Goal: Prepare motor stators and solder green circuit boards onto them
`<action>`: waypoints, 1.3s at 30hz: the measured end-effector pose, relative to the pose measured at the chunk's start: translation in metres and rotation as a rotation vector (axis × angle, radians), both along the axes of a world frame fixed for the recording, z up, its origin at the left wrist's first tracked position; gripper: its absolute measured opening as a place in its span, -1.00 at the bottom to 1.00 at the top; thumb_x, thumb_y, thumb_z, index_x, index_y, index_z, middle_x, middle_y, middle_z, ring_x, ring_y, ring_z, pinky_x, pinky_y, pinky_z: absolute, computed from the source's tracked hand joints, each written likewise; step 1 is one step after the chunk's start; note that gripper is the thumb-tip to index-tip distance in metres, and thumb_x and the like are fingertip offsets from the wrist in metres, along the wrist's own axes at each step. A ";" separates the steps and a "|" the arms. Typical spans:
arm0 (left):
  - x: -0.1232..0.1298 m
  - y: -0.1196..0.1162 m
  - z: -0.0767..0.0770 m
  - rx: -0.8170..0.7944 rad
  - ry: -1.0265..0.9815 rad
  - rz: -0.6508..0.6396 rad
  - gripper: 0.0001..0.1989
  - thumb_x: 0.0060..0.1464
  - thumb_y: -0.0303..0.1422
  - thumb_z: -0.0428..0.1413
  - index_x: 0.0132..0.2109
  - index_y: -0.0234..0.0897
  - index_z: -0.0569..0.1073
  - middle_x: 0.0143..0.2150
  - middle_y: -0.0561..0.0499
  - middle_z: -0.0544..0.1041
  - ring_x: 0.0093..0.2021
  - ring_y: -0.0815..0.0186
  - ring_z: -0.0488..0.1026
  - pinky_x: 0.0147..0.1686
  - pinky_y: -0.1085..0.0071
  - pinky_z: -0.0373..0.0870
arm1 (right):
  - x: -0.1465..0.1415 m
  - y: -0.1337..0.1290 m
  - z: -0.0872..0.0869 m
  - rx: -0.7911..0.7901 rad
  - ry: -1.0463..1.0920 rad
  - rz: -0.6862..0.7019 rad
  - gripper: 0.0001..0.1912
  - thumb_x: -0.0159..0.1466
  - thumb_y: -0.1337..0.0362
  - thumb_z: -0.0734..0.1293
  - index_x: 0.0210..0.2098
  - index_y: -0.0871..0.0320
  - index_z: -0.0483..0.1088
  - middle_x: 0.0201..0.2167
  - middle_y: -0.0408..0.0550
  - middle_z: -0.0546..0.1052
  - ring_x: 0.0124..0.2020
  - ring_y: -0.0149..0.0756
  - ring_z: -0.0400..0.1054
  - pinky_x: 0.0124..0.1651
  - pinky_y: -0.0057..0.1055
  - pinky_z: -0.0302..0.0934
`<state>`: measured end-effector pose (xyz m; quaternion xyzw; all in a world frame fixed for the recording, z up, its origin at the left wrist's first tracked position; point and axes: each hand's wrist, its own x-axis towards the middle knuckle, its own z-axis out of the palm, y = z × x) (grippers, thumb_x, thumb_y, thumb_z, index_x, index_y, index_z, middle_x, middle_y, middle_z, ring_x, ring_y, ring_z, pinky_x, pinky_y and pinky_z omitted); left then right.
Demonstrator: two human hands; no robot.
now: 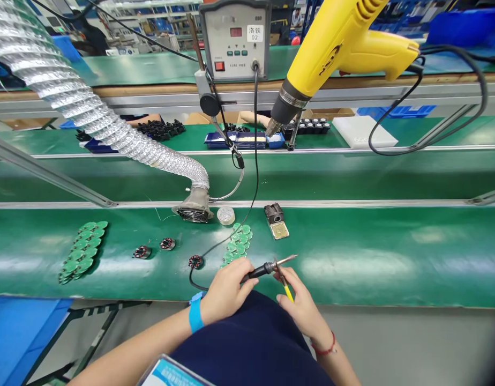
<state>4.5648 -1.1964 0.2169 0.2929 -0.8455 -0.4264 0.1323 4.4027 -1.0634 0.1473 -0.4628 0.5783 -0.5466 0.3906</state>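
Observation:
My left hand [227, 289] is wrapped round the black handle of a soldering iron [263, 269], whose metal tip points right. Yellow-handled pliers [286, 288] are in my right hand [301, 303], with their metal jaws at the collar of the iron. Just beyond my left hand lie several green circuit boards [238, 244]. A small round coil part [195, 261] sits by the iron's cable, and two similar ones [167, 244] [142, 252] rest further left. The soldering iron stand with its sponge [278, 230] is beyond the iron's tip.
A second group of green boards [83, 252] lies at the far left. A silver duct with a fume hood [194, 206] hangs over the bench, beside a round tin [225, 215]. Above are a soldering station [236, 45] and a yellow heat gun [331, 48]. Another person's arm [255, 118] shows behind the shelf.

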 end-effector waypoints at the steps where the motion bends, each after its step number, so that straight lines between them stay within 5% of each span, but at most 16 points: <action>1: 0.001 -0.001 -0.001 -0.021 -0.003 -0.005 -0.82 0.12 -0.26 0.05 -0.36 -0.28 0.33 -0.36 0.02 0.35 -0.32 0.34 0.28 -0.32 0.44 0.25 | 0.000 0.000 0.002 0.019 0.020 -0.009 -0.33 0.08 0.51 0.20 0.17 -0.03 0.24 0.00 -0.05 0.35 0.06 -0.20 0.25 0.21 -0.15 0.08; 2: 0.002 -0.004 -0.001 0.062 -0.019 -0.031 -0.80 0.13 -0.23 0.03 -0.35 -0.28 0.34 -0.39 0.01 0.36 -0.38 0.35 0.28 -0.38 0.45 0.24 | -0.001 0.001 0.003 0.029 0.031 -0.007 -0.32 0.07 0.52 0.19 0.16 -0.03 0.26 -0.04 -0.06 0.37 0.02 -0.21 0.28 0.18 -0.16 0.12; 7: 0.003 -0.021 -0.005 1.003 -0.174 -0.319 -0.55 0.19 -0.06 -0.18 -0.22 -0.38 0.38 -0.67 0.13 0.25 -0.79 0.47 0.02 -0.76 0.50 -0.07 | -0.003 0.004 -0.002 -0.050 0.029 0.085 -0.35 0.06 0.49 0.23 0.15 0.00 0.27 0.10 -0.04 0.31 0.14 -0.16 0.19 0.25 -0.16 0.04; 9: 0.001 -0.018 -0.004 0.946 -0.127 -0.221 -0.59 0.16 -0.05 -0.10 -0.22 -0.36 0.35 -0.59 0.10 0.32 -0.76 0.49 0.07 -0.75 0.52 -0.04 | -0.002 0.002 -0.005 -0.047 0.030 0.073 -0.35 0.09 0.47 0.24 0.17 0.01 0.24 0.15 -0.03 0.27 0.22 -0.15 0.11 0.30 -0.13 -0.05; 13: -0.001 -0.005 -0.001 0.236 -0.013 -0.015 -0.77 0.09 -0.19 0.07 -0.32 -0.29 0.34 -0.40 0.03 0.37 -0.41 0.38 0.29 -0.42 0.49 0.25 | 0.001 -0.001 -0.005 0.007 0.053 0.017 -0.35 0.09 0.46 0.22 0.18 0.04 0.22 0.10 0.00 0.30 0.17 -0.14 0.16 0.28 -0.08 -0.02; 15: 0.000 -0.004 -0.001 0.063 -0.009 -0.005 -0.80 0.10 -0.22 0.07 -0.33 -0.28 0.37 -0.36 0.00 0.38 -0.33 0.33 0.30 -0.35 0.46 0.26 | 0.003 -0.002 -0.003 0.033 0.049 0.002 -0.34 0.07 0.48 0.20 0.18 0.03 0.24 0.03 -0.02 0.35 0.09 -0.16 0.24 0.23 -0.09 0.08; 17: 0.002 -0.009 -0.002 0.288 -0.069 -0.076 -0.74 0.14 -0.17 0.00 -0.30 -0.29 0.38 -0.44 0.02 0.38 -0.50 0.39 0.27 -0.51 0.49 0.21 | 0.005 0.000 -0.003 0.021 0.033 0.018 -0.32 0.05 0.49 0.20 0.17 0.01 0.26 0.01 -0.03 0.37 0.04 -0.17 0.27 0.19 -0.12 0.13; 21: 0.003 -0.023 -0.008 1.042 -0.180 -0.309 -0.54 0.19 -0.05 -0.17 -0.23 -0.38 0.39 -0.66 0.12 0.28 -0.81 0.50 0.00 -0.78 0.50 -0.10 | 0.006 0.003 -0.007 -0.069 0.033 0.050 -0.35 0.06 0.46 0.24 0.16 0.03 0.27 0.14 0.00 0.30 0.19 -0.10 0.15 0.27 -0.10 0.02; 23: 0.001 -0.023 -0.013 1.003 -0.119 -0.223 -0.57 0.16 -0.03 -0.10 -0.21 -0.36 0.35 -0.59 0.11 0.34 -0.77 0.52 0.06 -0.76 0.53 -0.07 | 0.005 0.002 -0.011 -0.059 0.041 0.042 -0.34 0.07 0.46 0.24 0.17 0.03 0.24 0.15 0.00 0.28 0.21 -0.11 0.12 0.29 -0.08 -0.03; 29: -0.006 -0.008 -0.020 0.004 -0.023 -0.021 -0.84 0.08 -0.28 0.08 -0.29 -0.28 0.33 -0.33 0.02 0.38 -0.31 0.35 0.29 -0.30 0.44 0.25 | 0.003 -0.004 -0.016 0.069 0.079 -0.063 -0.34 0.03 0.48 0.21 0.14 0.05 0.27 0.05 0.00 0.34 0.12 -0.14 0.19 0.26 -0.04 0.01; 31: -0.006 -0.010 -0.020 0.105 -0.026 -0.040 -0.81 0.13 -0.22 0.03 -0.27 -0.28 0.34 -0.37 0.03 0.38 -0.40 0.38 0.29 -0.39 0.47 0.24 | 0.005 -0.004 -0.016 0.056 0.042 -0.058 -0.34 0.02 0.50 0.18 0.13 0.06 0.29 -0.01 -0.01 0.37 0.04 -0.17 0.27 0.20 -0.09 0.11; 34: -0.005 -0.018 -0.016 0.716 -0.111 -0.233 -0.61 0.19 -0.07 -0.12 -0.21 -0.33 0.36 -0.59 0.12 0.30 -0.72 0.49 0.10 -0.69 0.52 0.02 | 0.008 0.000 -0.014 -0.031 0.014 -0.019 -0.33 0.02 0.51 0.18 0.13 0.04 0.29 0.01 -0.03 0.37 0.07 -0.17 0.26 0.21 -0.14 0.12; 36: -0.004 -0.022 -0.012 0.952 -0.144 -0.309 -0.51 0.20 -0.01 -0.18 -0.18 -0.37 0.37 -0.63 0.13 0.30 -0.80 0.51 0.00 -0.76 0.51 -0.10 | 0.010 0.003 -0.014 -0.068 0.023 -0.009 -0.31 0.02 0.52 0.19 0.14 0.03 0.27 0.08 -0.03 0.33 0.17 -0.16 0.18 0.27 -0.14 0.03; 39: -0.004 -0.018 -0.007 0.687 -0.119 -0.200 -0.61 0.19 -0.06 -0.08 -0.20 -0.33 0.35 -0.52 0.07 0.40 -0.68 0.49 0.17 -0.67 0.54 0.04 | 0.012 0.004 -0.013 -0.044 0.036 -0.005 -0.28 0.02 0.53 0.18 0.17 0.02 0.23 0.12 -0.03 0.29 0.21 -0.18 0.13 0.31 -0.14 -0.04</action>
